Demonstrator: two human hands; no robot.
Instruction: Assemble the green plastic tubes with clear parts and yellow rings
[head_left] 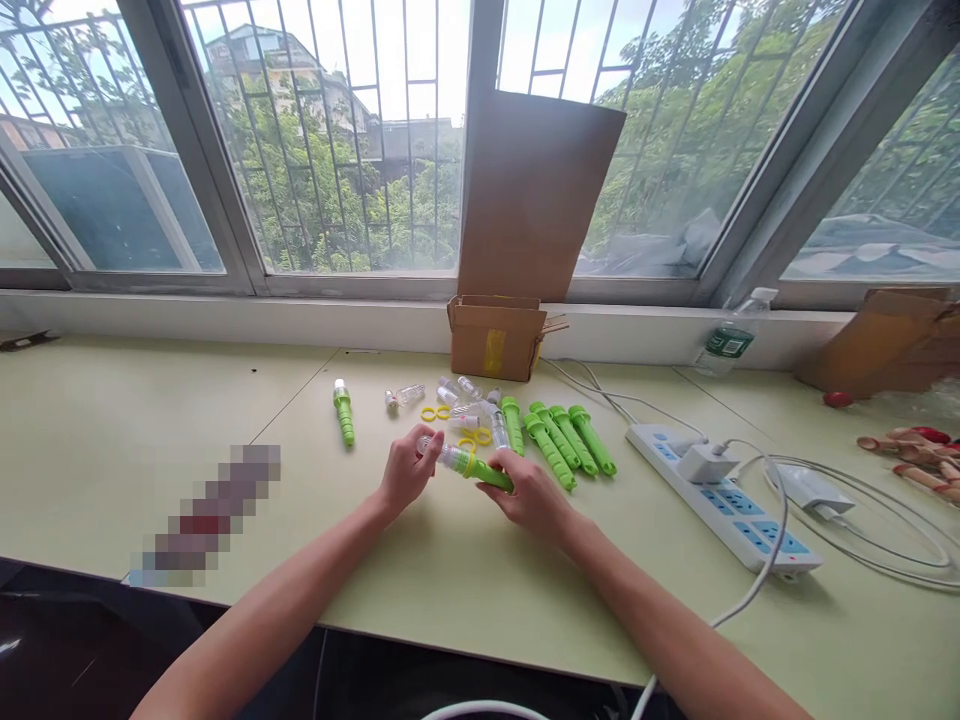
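Green-and-clear tube [489,473] | both hands [534,492] gripping it | yellow ring [470,465] around it

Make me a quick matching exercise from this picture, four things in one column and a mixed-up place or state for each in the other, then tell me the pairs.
Things:
1. Yellow-banded tube
2. Water bottle
3. Power strip
4. Cardboard box

Places or states:
A. Has a white adapter plugged in
B. Has yellow tape on its front
C. Between left hand and right hand, held by both
D. Clear, with green label

Pairs: 1-C, 2-D, 3-A, 4-B
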